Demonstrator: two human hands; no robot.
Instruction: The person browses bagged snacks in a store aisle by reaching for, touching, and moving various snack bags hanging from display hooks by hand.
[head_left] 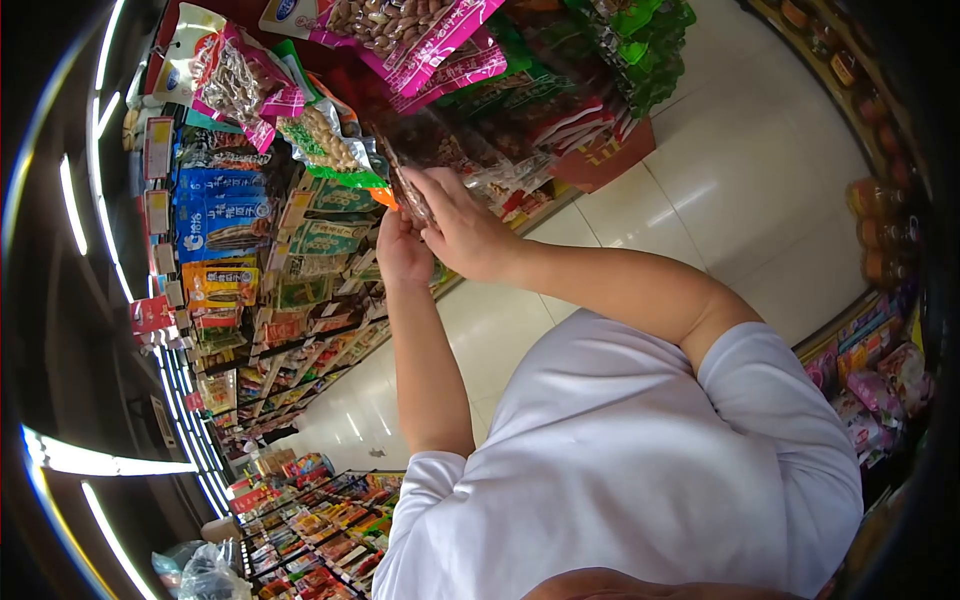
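A narrow packet (412,195) with shiny, clear-looking film and dark brownish contents sits between my two hands, seen nearly edge-on. My right hand (468,228) is closed over its near side, fingers bent onto the film. My left hand (404,250) is curled at the packet's lower end, with an orange bag corner (383,197) just above its fingertips. What exactly the packet contains is hard to make out. Right beside the hands hangs a green-edged bag of peanuts (325,140). Pink-edged bags of nuts (245,80) hang farther up.
Blue seed bags (222,215) and yellow bags (220,285) hang along the shelf rack to the left. A red display box (605,155) stands above the tiled floor (690,190). Jars (882,232) line the right side, and more stocked shelves (320,530) are at lower left.
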